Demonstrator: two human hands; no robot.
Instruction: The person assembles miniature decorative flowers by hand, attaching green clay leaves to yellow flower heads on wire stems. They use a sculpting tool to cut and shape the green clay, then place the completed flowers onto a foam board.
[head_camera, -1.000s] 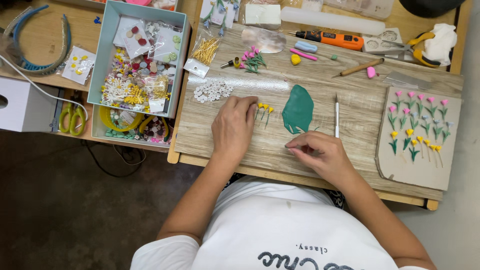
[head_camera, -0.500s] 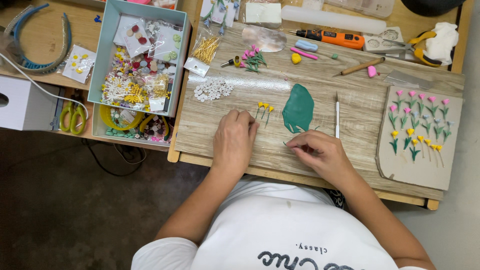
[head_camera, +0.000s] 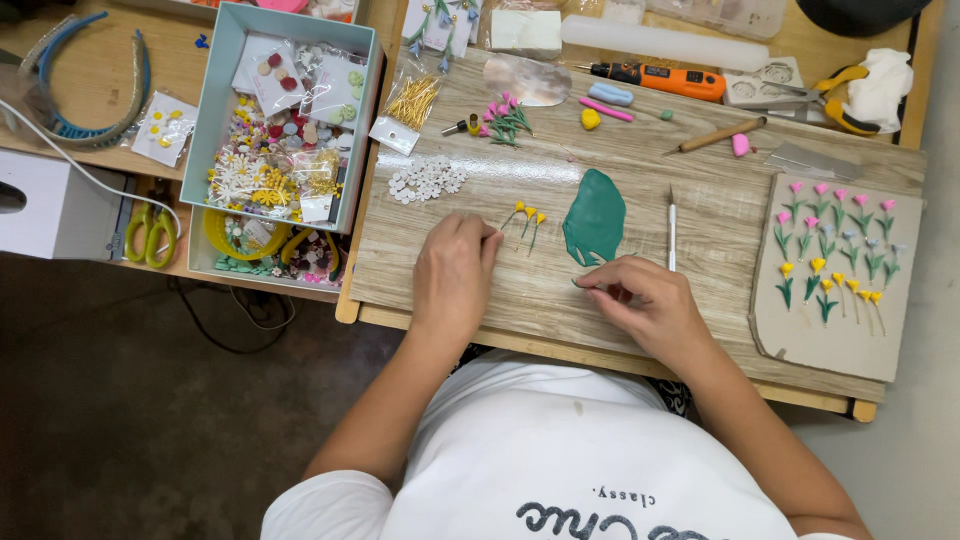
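Wood-grain board (head_camera: 620, 170) on cluttered workbench, dark floor below. Left hand (head_camera: 452, 272) flat, palm down, holding nothing; three yellow clay flowers (head_camera: 527, 218) just beyond its fingertips. Right hand (head_camera: 640, 300) pinched narrow on a tiny green piece; green clay slab (head_camera: 594, 218) just above it.

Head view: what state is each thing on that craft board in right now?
Left hand: flat on the board, holding nothing.
Right hand: fingers pinched at the green sheet's lower edge.
Green sheet: flat, rolled thin.
Yellow flowers: lying loose.
Tile: covered with flower rows.
Box: open, full.
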